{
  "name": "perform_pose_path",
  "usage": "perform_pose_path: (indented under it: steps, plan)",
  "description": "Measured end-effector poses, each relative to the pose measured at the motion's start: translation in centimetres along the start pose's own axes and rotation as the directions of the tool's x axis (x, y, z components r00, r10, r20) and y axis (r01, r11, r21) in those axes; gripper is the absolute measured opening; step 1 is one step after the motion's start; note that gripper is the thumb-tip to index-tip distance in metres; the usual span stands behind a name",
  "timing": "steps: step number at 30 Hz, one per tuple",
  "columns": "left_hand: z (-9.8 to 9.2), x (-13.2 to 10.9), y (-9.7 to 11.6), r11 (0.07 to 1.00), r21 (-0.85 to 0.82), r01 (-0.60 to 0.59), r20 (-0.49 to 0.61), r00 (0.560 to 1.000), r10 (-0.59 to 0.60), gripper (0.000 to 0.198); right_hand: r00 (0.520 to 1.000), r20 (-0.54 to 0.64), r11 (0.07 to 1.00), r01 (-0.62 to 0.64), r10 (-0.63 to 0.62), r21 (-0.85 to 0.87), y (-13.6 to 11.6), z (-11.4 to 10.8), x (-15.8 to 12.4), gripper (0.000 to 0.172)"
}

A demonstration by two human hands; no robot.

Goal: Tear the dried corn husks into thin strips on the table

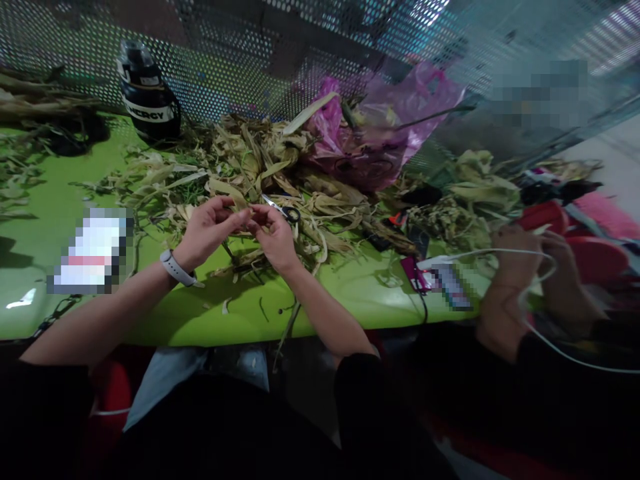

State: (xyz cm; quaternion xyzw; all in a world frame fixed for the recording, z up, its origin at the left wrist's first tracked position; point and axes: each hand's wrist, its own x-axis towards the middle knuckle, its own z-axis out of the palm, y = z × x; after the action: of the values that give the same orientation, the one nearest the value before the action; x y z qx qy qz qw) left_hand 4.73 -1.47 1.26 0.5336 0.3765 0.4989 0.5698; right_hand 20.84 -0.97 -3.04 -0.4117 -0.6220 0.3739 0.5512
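My left hand, with a pale watch strap on its wrist, is closed in a pinch. Between its fingers is a strip of dried corn husk, which rises behind the hand. My right hand meets it fingertip to fingertip, also pinching at the husk's lower end; the exact grip there is too small to make out. Just behind my right hand lies a pair of scissors with dark handles, partly among the husks. A heap of dried husks spreads around and behind both hands.
On the green table stand a dark jug and a pink plastic bag. A blurred phone lies at left, another at right by a white cable. A co-worker's hands are at the right, near red containers.
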Motion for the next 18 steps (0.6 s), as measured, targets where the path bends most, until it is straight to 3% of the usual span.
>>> perform_pose_path:
  steps: [3,5,9,15,18]
  plan:
    - [-0.2,0.2,-0.3,0.999,-0.046,0.014,0.084,0.996,-0.01,0.052,0.999,-0.046,0.996,-0.02,0.025,0.09,0.3,0.1,0.0,0.037]
    - [-0.4,0.4,-0.6,0.999,-0.041,0.025,0.085,0.996,-0.021,0.05,0.996,-0.075,0.993,-0.043,0.051,0.107,0.4,0.3,0.0,0.033]
    - [-0.9,0.9,-0.8,0.999,0.0,0.054,0.075,0.996,-0.054,0.045,0.993,-0.108,0.998,-0.032,0.039,0.061,0.1,0.2,-0.1,0.028]
    - [-0.9,1.0,-0.7,0.993,0.07,0.1,0.211,0.971,-0.112,0.054,0.997,-0.058,0.997,0.048,-0.052,-0.06,-0.9,-0.7,0.3,0.022]
    - [-0.9,1.0,-0.7,0.988,0.087,0.127,0.198,0.97,-0.142,0.053,0.995,-0.096,1.0,0.013,-0.013,-0.005,-0.8,-0.7,0.4,0.024]
